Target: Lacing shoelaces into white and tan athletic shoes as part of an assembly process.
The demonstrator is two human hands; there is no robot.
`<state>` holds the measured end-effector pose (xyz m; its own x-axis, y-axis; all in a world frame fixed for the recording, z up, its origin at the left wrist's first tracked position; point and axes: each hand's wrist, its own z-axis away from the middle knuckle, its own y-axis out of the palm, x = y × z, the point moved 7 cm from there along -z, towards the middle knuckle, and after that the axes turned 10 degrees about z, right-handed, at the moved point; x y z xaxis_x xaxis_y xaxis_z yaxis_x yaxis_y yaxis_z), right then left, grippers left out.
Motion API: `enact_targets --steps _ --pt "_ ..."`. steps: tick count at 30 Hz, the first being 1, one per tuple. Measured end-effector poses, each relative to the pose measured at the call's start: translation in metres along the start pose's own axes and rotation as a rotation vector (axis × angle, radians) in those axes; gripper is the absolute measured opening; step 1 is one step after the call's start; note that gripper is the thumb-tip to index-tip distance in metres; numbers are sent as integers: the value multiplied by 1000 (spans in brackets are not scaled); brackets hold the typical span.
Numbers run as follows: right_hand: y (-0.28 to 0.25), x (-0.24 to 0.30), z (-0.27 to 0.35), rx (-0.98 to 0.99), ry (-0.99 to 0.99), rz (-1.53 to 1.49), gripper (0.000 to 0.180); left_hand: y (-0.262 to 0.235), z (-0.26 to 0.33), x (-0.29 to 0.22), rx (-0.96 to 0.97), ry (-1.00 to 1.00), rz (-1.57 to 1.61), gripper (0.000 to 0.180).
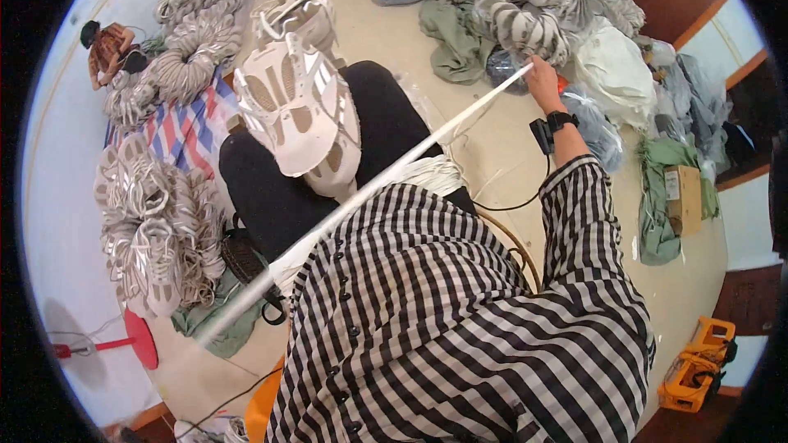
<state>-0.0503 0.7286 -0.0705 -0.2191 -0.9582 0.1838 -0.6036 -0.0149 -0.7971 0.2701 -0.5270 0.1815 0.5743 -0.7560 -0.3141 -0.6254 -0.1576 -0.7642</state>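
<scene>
My right hand, raised at the far right, is closed on one end of a long white shoelace. From there the lace runs straight down across my lap to the lower left, where it blurs. My left hand is out of the picture. Across my black-trousered knees lie beige and white shoe uppers with mesh openings, one in front of another. Neither visible hand nor fingers touch them. On my lap, behind the stretched lace, sits a bundle of white laces.
Stacked shoe uppers lie on a striped sheet at the left, with more nearer me. Another heap and plastic bags stand at the far right. A co-worker sits at the far left. A black cable hangs from my right wrist.
</scene>
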Motion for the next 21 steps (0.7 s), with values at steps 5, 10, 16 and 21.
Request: enact_targets --steps 5,10,16,21 --pt "-17 -21 -4 -5 128 -189 18 62 -9 -32 102 -30 154 33" --pt "-28 97 1 410 84 -741 20 82 17 -157 264 54 495 31" --pt "-144 333 32 506 -525 -961 21 47 193 -464 715 672 672 25" --pt "-201 456 79 943 -757 -1231 31 12 278 -617 730 1143 643 14"
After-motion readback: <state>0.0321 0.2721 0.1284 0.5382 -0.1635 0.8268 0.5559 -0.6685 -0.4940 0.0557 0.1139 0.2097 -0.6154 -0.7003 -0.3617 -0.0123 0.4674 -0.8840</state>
